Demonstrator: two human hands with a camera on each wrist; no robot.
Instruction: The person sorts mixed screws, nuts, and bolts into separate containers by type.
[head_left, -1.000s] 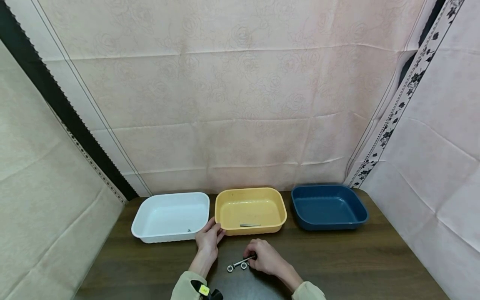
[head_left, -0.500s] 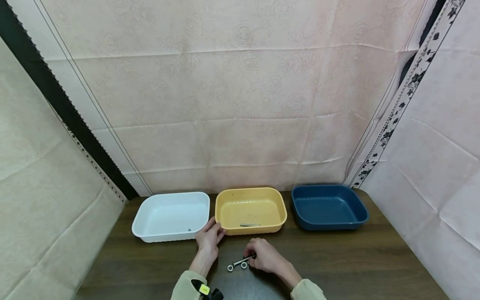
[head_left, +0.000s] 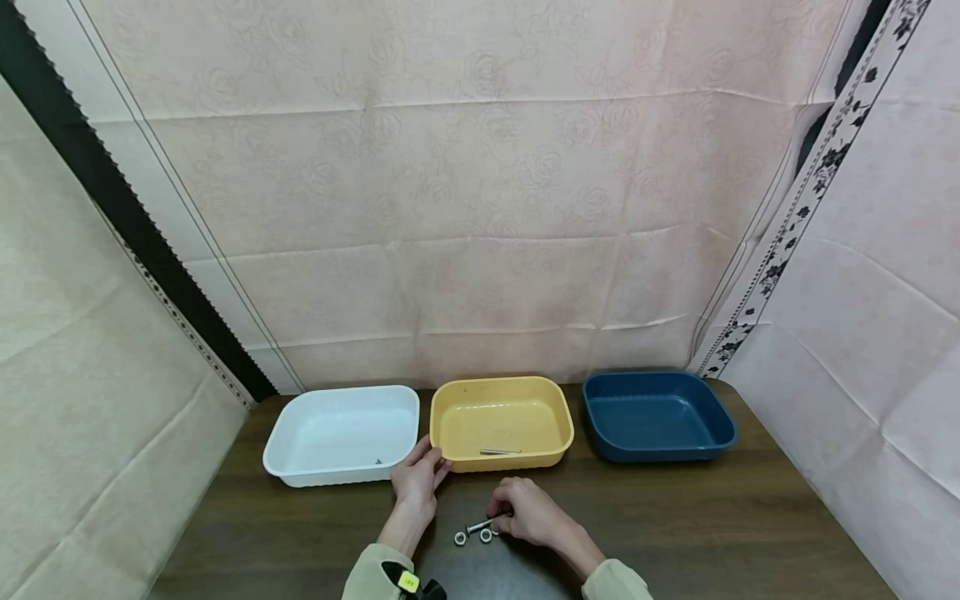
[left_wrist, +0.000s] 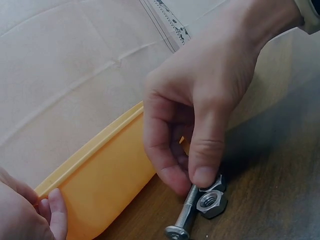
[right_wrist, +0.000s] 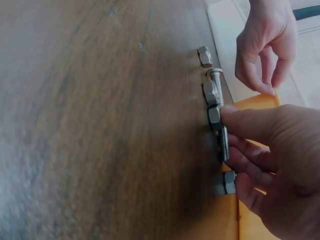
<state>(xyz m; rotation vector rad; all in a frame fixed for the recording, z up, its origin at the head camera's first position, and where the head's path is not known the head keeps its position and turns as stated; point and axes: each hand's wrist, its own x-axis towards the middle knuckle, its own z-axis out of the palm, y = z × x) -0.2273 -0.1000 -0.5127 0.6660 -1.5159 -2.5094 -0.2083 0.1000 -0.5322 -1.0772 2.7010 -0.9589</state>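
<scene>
My left hand holds the front left corner of the yellow tray, fingers bent over its rim. On the table in front, my right hand has its thumb and fingertips pinched at the threaded end of a silver bolt. The bolt's round head points left. Its thumb also touches a hex nut beside the shank. A second hex nut lies against the bolt, and another nut sits past the head. One more nut is by the curled fingers. The fingers partly hide the bolt's end.
A white tray with a tiny dark piece in it stands left. The yellow tray holds a thin silver rod-like piece. At the right is a blue tray. Cloth hangs behind and at both sides of the wooden table.
The nut beside the bolt has shifted slightly left and toward the front, and the bolt's threaded end is a little more covered by my right fingers. My left hand stays put.
</scene>
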